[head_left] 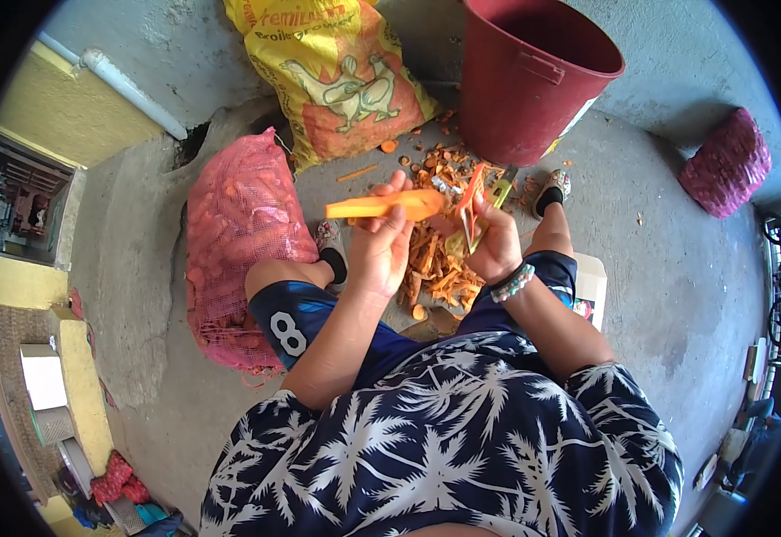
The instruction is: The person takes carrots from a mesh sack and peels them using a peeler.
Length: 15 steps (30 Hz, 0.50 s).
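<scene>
My left hand (382,242) holds a peeled orange carrot (377,206) sideways, fingers wrapped around it. My right hand (496,242) grips a green-handled peeler (489,206), with a reddish-orange strip of peel (474,186) at its blade, beside the carrot's thick end. Below both hands, a heap of orange peelings and scraps (440,268) lies on the concrete floor between my feet.
A pink mesh sack of carrots (238,233) leans by my left leg. A yellow printed sack (319,63) and a red plastic bucket (525,107) stand ahead. A purple mesh sack (724,163) lies at right; a white board (591,277) lies beside my right leg.
</scene>
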{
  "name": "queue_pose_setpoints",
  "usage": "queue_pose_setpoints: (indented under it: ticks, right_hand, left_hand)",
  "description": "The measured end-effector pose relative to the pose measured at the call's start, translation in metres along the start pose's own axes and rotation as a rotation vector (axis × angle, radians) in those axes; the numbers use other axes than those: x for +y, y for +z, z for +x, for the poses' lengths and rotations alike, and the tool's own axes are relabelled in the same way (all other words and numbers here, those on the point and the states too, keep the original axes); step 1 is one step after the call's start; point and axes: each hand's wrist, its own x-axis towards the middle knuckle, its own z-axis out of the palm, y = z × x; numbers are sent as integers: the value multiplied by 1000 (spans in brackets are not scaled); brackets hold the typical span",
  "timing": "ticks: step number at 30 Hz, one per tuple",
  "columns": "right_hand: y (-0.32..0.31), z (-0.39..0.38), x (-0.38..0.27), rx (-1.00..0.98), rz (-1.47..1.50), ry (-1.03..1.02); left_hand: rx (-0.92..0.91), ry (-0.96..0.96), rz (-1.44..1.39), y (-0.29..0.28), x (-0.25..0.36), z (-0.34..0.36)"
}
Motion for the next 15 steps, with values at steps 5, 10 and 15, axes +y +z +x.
queue_pose_setpoints:
  ticks: [5,10,15]
  right_hand:
    - [10,13,-15,10,52,-61]
    - [20,19,-18,53,14,-34]
    - [21,29,-14,-96,-140,120]
  left_hand:
    - [-47,-196,203,4,13,-22]
    - [-269,-460,-71,-2,47,-30]
    - [-270,-563,614,-6,36,-32]
